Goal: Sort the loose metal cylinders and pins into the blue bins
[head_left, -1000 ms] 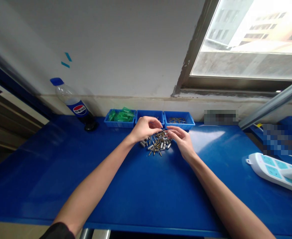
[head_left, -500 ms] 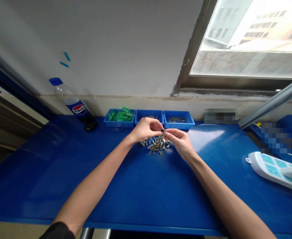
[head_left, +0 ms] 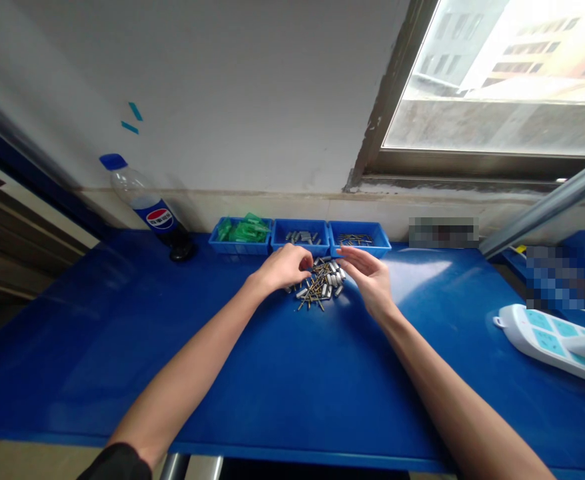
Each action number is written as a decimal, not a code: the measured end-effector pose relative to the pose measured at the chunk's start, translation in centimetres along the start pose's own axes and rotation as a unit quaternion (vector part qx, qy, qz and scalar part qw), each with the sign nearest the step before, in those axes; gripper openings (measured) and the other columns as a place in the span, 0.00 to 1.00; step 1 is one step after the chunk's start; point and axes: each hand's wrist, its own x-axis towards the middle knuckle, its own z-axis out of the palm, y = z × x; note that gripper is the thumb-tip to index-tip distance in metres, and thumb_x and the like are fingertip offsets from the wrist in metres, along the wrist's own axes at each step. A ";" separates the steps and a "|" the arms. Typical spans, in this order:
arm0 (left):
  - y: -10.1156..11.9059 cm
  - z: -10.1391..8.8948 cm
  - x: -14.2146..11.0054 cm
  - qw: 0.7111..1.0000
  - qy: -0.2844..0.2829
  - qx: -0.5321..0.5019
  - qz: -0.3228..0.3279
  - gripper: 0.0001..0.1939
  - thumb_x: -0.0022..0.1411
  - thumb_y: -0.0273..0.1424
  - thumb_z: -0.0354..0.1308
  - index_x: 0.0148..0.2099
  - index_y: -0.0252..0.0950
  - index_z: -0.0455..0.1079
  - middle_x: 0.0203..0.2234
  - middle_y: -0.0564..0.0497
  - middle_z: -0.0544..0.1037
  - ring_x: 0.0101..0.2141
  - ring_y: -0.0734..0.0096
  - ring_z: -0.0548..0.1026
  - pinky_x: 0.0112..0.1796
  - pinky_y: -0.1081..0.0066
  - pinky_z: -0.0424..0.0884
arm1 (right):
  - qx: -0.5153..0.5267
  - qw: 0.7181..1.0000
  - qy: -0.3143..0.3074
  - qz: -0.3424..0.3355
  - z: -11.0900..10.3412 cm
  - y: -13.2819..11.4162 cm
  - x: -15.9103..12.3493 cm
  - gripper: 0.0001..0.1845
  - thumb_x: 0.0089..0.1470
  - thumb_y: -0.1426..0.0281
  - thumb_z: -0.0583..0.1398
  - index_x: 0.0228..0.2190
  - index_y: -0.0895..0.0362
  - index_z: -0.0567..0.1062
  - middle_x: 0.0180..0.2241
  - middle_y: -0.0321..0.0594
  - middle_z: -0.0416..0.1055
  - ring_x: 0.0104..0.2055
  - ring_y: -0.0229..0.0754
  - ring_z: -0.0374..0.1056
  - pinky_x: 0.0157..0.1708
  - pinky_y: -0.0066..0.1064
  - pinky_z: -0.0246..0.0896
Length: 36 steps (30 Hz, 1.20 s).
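A mixed pile of brass-coloured screw-like pins and silver metal sleeves (head_left: 318,287) lies on the blue tabletop between my hands. My left hand (head_left: 285,265) is at the pile's left edge, fingers curved and thumb apart from them, with nothing visible held. On the other side, my right hand (head_left: 371,275) hovers by the pile's right edge. Its fingers are stretched out, the thumb is separate, and no part shows between them.
Behind the pile stand three blue bins: one with green pieces (head_left: 245,230), one with silver sleeves (head_left: 303,237), one with thin pins (head_left: 355,239). A cola bottle (head_left: 155,212) stands left. A white power strip (head_left: 547,337) lies right.
My hands, pinched together over the pile around a small dark piece, have moved apart, left and right. The piece is no longer visible in them. The middle bin and more of the pile now show.
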 end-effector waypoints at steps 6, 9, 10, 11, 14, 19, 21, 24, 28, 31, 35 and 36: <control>1.0 0.8 0.1 0.997 -0.006 0.069 -0.017 0.07 0.56 0.21 0.62 0.37 0.35 0.80 0.31 0.46 0.83 0.31 0.64 0.78 0.33 0.71 0.69 | -0.055 0.998 0.001 0.003 -0.7 0.5 0.5 0.25 0.51 0.59 0.72 0.51 0.51 0.81 0.51 0.44 0.81 0.47 0.50 0.78 0.50 0.44 0.74; 0.8 1.0 0.2 0.997 -0.011 0.079 0.001 0.11 0.57 0.19 0.59 0.39 0.36 0.79 0.33 0.46 0.82 0.32 0.65 0.79 0.33 0.72 0.69 | -0.061 0.998 0.004 -0.001 -0.7 0.4 0.5 0.22 0.53 0.60 0.70 0.49 0.51 0.82 0.50 0.43 0.81 0.46 0.49 0.78 0.49 0.43 0.74; 0.6 1.1 0.2 0.996 -0.014 0.084 0.010 0.12 0.58 0.19 0.58 0.41 0.36 0.78 0.34 0.45 0.82 0.33 0.64 0.79 0.34 0.72 0.69 | -0.062 0.998 0.005 -0.002 -0.7 0.4 0.5 0.21 0.53 0.60 0.70 0.48 0.51 0.82 0.50 0.43 0.81 0.46 0.49 0.78 0.48 0.43 0.74; 0.5 1.2 0.2 0.996 -0.018 0.091 0.017 0.13 0.59 0.19 0.57 0.42 0.36 0.78 0.35 0.45 0.82 0.34 0.64 0.79 0.35 0.72 0.70 | -0.063 0.998 0.005 -0.003 -0.6 0.3 0.4 0.20 0.53 0.60 0.70 0.47 0.50 0.82 0.49 0.43 0.81 0.45 0.49 0.78 0.48 0.43 0.74; 0.1 1.5 0.2 0.993 -0.033 0.111 0.031 0.14 0.63 0.20 0.54 0.46 0.36 0.76 0.39 0.42 0.82 0.39 0.60 0.80 0.38 0.70 0.72 | -0.066 0.998 0.003 -0.001 -0.6 0.3 0.4 0.18 0.54 0.61 0.69 0.47 0.51 0.82 0.47 0.43 0.82 0.44 0.49 0.79 0.47 0.42 0.73; 0.2 0.8 0.2 0.994 0.011 0.084 0.066 0.12 0.63 0.20 0.54 0.44 0.34 0.76 0.40 0.42 0.81 0.40 0.61 0.80 0.43 0.69 0.74 | -0.061 0.998 0.007 -0.008 -0.6 0.4 0.4 0.16 0.53 0.62 0.69 0.44 0.52 0.82 0.46 0.43 0.82 0.41 0.47 0.79 0.42 0.40 0.73; 0.6 0.2 0.3 0.996 0.038 0.026 0.081 0.09 0.61 0.19 0.56 0.39 0.33 0.77 0.35 0.46 0.82 0.36 0.65 0.80 0.40 0.70 0.74 | -0.052 0.999 0.006 -0.012 -0.6 0.3 0.4 0.16 0.53 0.61 0.69 0.43 0.53 0.82 0.45 0.43 0.82 0.39 0.46 0.79 0.41 0.39 0.72; 1.1 -0.6 0.3 0.987 0.078 -0.108 0.089 0.03 0.58 0.22 0.62 0.34 0.33 0.76 0.29 0.50 0.82 0.30 0.69 0.80 0.36 0.73 0.74 | -0.039 0.999 -0.011 -0.001 -0.5 0.0 0.3 0.16 0.55 0.59 0.69 0.43 0.52 0.82 0.41 0.42 0.83 0.37 0.45 0.77 0.40 0.39 0.72; 1.4 -0.8 0.3 0.962 0.104 -0.238 0.082 0.04 0.56 0.28 0.68 0.33 0.32 0.78 0.28 0.48 0.84 0.30 0.69 0.82 0.34 0.73 0.77 | 0.023 0.996 -0.072 0.044 -0.3 -0.3 0.0 0.18 0.57 0.56 0.69 0.46 0.51 0.82 0.38 0.41 0.83 0.36 0.45 0.77 0.43 0.40 0.72; 1.2 -0.6 0.3 0.958 0.103 -0.258 0.075 0.06 0.54 0.30 0.70 0.32 0.32 0.79 0.28 0.47 0.84 0.30 0.68 0.82 0.34 0.73 0.78 | 0.072 0.991 -0.093 0.070 0.0 -0.2 -0.2 0.16 0.56 0.57 0.71 0.43 0.51 0.84 0.36 0.41 0.83 0.36 0.44 0.78 0.45 0.39 0.72; 1.3 -0.5 0.3 0.959 0.081 -0.263 0.071 0.05 0.53 0.28 0.70 0.32 0.32 0.79 0.28 0.47 0.85 0.30 0.67 0.83 0.34 0.73 0.78 | 0.077 0.990 -0.085 0.087 0.2 0.2 -0.4 0.16 0.50 0.59 0.74 0.40 0.51 0.85 0.36 0.41 0.84 0.37 0.44 0.78 0.44 0.38 0.72; 1.3 -0.5 0.3 0.960 0.074 -0.261 0.071 0.04 0.54 0.28 0.69 0.32 0.32 0.79 0.29 0.47 0.85 0.30 0.67 0.83 0.34 0.73 0.78 | 0.070 0.990 -0.083 0.087 0.2 0.3 -0.4 0.16 0.49 0.59 0.75 0.39 0.52 0.85 0.35 0.41 0.84 0.36 0.45 0.78 0.44 0.38 0.72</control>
